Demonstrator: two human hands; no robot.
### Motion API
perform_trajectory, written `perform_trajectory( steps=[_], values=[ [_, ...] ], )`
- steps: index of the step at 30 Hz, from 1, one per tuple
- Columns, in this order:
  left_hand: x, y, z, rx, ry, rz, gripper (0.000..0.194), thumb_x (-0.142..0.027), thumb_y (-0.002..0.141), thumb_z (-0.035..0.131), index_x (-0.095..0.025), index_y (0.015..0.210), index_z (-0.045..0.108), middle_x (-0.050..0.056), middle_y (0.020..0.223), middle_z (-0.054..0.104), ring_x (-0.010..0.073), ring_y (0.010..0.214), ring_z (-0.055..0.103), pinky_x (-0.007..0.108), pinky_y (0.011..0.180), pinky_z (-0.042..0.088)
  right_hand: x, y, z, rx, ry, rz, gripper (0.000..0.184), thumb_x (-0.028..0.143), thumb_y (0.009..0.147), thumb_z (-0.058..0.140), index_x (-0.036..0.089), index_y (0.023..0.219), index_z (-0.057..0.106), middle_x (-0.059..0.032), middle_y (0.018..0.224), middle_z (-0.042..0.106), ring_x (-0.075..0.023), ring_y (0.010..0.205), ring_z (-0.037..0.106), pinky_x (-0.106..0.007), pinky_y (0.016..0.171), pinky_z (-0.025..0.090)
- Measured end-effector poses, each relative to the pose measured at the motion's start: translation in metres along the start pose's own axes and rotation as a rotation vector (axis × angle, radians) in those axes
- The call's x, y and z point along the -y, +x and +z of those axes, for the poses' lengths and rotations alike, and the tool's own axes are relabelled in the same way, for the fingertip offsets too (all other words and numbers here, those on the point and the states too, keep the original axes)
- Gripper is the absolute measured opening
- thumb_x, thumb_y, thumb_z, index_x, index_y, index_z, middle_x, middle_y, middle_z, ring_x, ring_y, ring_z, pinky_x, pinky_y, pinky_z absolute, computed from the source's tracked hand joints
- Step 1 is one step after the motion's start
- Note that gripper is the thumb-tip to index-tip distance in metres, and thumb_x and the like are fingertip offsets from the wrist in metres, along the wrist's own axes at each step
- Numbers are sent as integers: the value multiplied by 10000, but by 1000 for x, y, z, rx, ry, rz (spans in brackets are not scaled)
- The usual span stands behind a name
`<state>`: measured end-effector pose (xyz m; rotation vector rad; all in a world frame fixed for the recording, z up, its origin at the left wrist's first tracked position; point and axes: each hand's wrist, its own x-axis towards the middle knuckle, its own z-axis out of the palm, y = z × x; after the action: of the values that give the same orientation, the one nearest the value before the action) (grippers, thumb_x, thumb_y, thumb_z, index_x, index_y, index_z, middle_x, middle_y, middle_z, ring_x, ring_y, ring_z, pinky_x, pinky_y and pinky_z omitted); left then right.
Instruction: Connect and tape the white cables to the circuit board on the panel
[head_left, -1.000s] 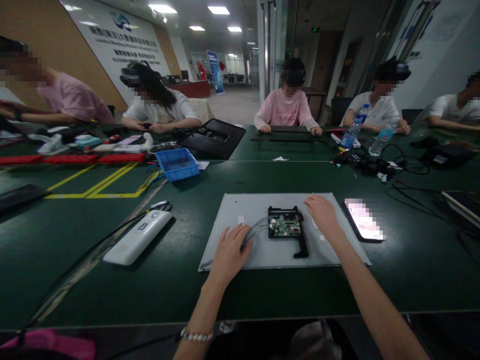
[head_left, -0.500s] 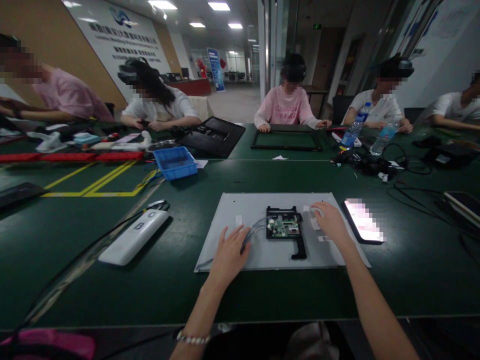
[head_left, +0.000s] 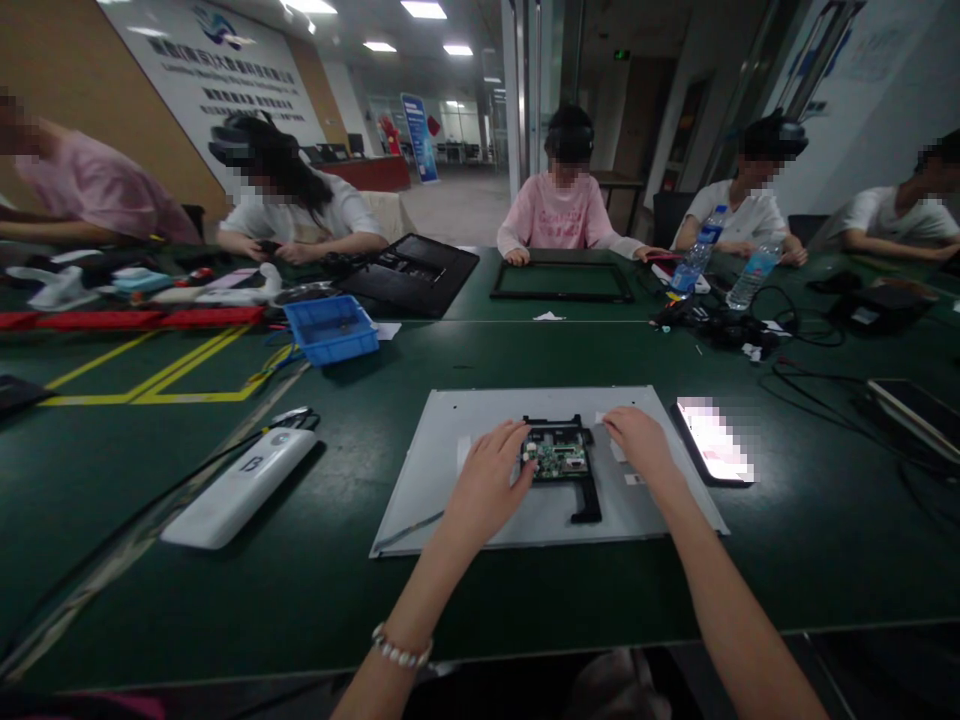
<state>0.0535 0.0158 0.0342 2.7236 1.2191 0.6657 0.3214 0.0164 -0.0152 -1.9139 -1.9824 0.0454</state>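
Observation:
A grey flat panel (head_left: 442,410) lies on the green table in front of me. On it rests a black bracket (head_left: 586,500) carrying a green circuit board (head_left: 556,460). My left hand (head_left: 487,485) is at the board's left edge, thumb and fingers apart; it covers most of the thin cable (head_left: 416,525), whose end shows by the panel's lower left. Right of the bracket, my right hand (head_left: 637,440) has its fingertips together at a piece of white tape (head_left: 600,418) on the panel. Whether they grip the tape is hidden. A small label (head_left: 634,480) sits below that hand.
A lit phone (head_left: 712,440) lies just right of the panel, a white power bank (head_left: 244,485) with cables to its left. Farther off are a blue bin (head_left: 331,335), a black frame (head_left: 561,295), two bottles (head_left: 697,255) and tangled cables. Several people sit across the table.
My left hand has moved right and forward from the cable to the board's left edge. My right hand's fingers have come closer together at the tape. The whole view has shifted slightly.

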Motion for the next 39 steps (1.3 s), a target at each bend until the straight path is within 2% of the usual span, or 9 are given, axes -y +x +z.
perform_trajectory(
  steps=[4,8,11,17,21,26,35,39],
  values=[
    [1,17,19,65,-1,49,431,-324,880,478,-171,1279,425,101,1328,482,238,1246,425,422,1024,359,2,0,1,-27,-13,15,243,161,879,430,186,944,662,-98,976,668,-216,954,589,-299,796,416],
    [9,13,35,97,-1,68,426,-347,871,499,-177,1258,448,100,1317,487,232,1237,434,422,1031,351,4,1,2,-96,67,69,254,201,890,413,187,982,650,-82,1009,664,-202,955,589,-304,811,425],
    [12,8,41,99,-6,80,406,-349,871,502,-178,1238,468,96,1293,507,230,1250,418,422,1034,347,15,10,-1,-130,106,47,265,217,896,404,195,1004,646,-73,1060,654,-199,992,578,-312,848,420],
    [12,7,44,97,-6,92,352,-330,880,490,-159,1187,513,106,1280,516,239,1244,420,422,1045,334,64,40,-1,-10,35,-141,258,201,905,412,205,1003,650,-74,1046,665,-194,997,576,-285,856,407],
    [12,6,44,95,-19,91,346,-326,882,485,-160,1184,516,103,1275,522,238,1236,427,420,1040,342,83,47,11,94,3,-169,260,212,910,409,192,975,661,-93,989,676,-195,972,588,-272,828,409],
    [11,5,43,96,-35,87,344,-319,880,490,-167,1188,512,101,1278,523,238,1244,419,420,1043,339,84,45,20,123,15,-160,272,225,917,395,199,961,663,-81,966,682,-182,943,598,-253,808,413],
    [10,6,39,109,-32,97,327,-302,874,496,-162,1169,514,98,1278,517,229,1245,411,401,1046,327,87,45,16,124,45,-159,265,186,875,440,189,1036,649,-82,1039,668,-186,996,584,-261,860,409],
    [10,4,40,110,-13,85,335,-321,878,492,-180,1182,498,87,1288,504,235,1240,412,427,1045,317,70,34,4,74,108,-131,296,165,840,466,187,1086,629,-72,1111,643,-189,1063,554,-279,926,387]
  ],
)
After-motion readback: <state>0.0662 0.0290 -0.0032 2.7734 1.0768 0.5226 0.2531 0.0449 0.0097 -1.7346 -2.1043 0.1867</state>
